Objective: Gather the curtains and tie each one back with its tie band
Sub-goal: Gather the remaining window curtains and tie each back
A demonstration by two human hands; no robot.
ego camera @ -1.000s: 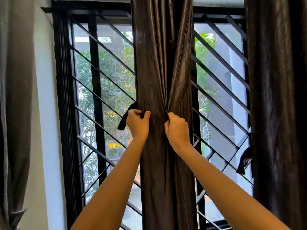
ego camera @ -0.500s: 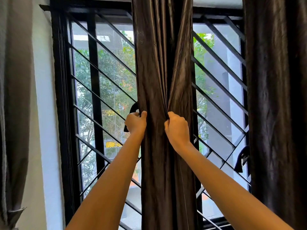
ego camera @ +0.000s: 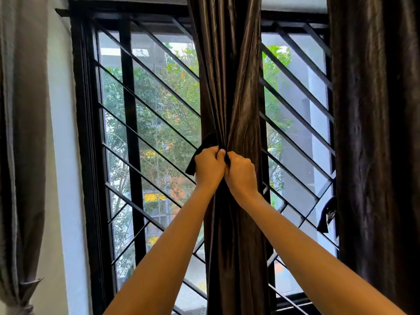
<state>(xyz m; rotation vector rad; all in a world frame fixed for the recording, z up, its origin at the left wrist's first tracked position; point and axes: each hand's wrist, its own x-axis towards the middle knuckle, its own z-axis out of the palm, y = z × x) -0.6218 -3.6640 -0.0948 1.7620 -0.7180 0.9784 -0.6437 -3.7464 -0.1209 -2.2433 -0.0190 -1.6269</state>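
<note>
A brown satin curtain (ego camera: 229,76) hangs down the middle of the window, bunched into folds at hand height. My left hand (ego camera: 208,167) grips a dark tie band (ego camera: 200,153) whose loose end sticks out to the left of the curtain. My right hand (ego camera: 241,173) is curled against the curtain's front, pinching the band or the folds right beside the left hand; the two hands touch. A second dark curtain (ego camera: 377,133) hangs at the right, with another tie band (ego camera: 327,214) dangling at its left edge.
A black window frame with diagonal metal grille bars (ego camera: 147,114) stands behind the curtains. A grey curtain (ego camera: 20,155) hangs at the far left beside a white wall strip (ego camera: 66,178), tied low down.
My left hand has moved right across the curtain's front, drawing the tie band with it, and now meets my right hand. The curtain is pinched narrower between them.
</note>
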